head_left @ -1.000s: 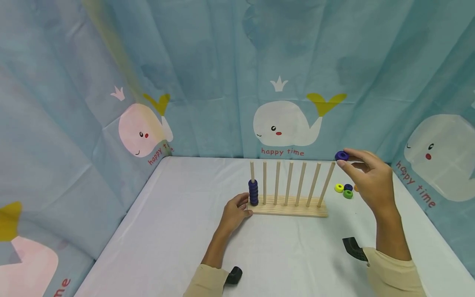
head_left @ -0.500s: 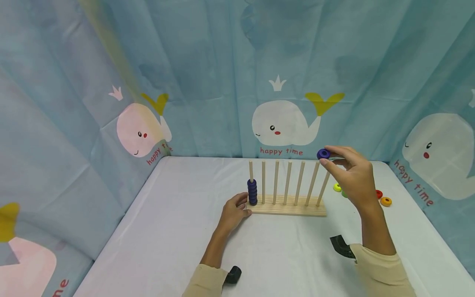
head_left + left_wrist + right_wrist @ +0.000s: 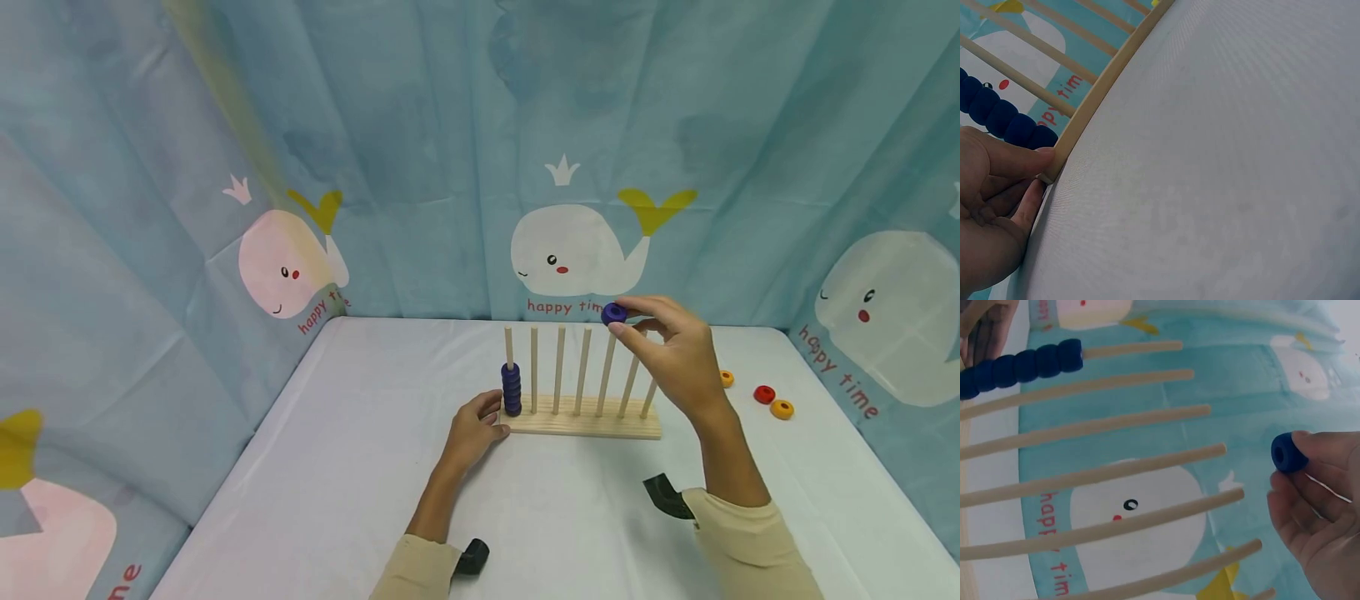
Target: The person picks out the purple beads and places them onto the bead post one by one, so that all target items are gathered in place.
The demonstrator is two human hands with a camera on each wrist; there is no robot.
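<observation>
A wooden peg stand [image 3: 581,424] with several upright pegs stands on the white table. Dark blue beads [image 3: 512,389] are stacked on its leftmost peg, whose tip sticks out above them. My left hand [image 3: 470,435] holds the stand's left end; in the left wrist view, thumb and fingers pinch the base's corner [image 3: 1054,164]. Up at peg-tip height, my right hand [image 3: 678,354] pinches a dark blue bead [image 3: 613,313] between thumb and fingers. From the right wrist, that bead [image 3: 1289,453] shows its hole facing the pegs, apart from their tips.
Loose beads lie on the table to the right: a yellow-orange one [image 3: 727,378], a red one [image 3: 764,394] and an orange one [image 3: 782,409]. A blue whale-print curtain [image 3: 420,167] hangs behind and beside the table. Part of the stand's right end is behind my right hand.
My right hand has carried the dark blue bead leftward, from beyond the rightmost peg to above the middle-right pegs. It now covers the yellow and green loose beads. My left hand stays put.
</observation>
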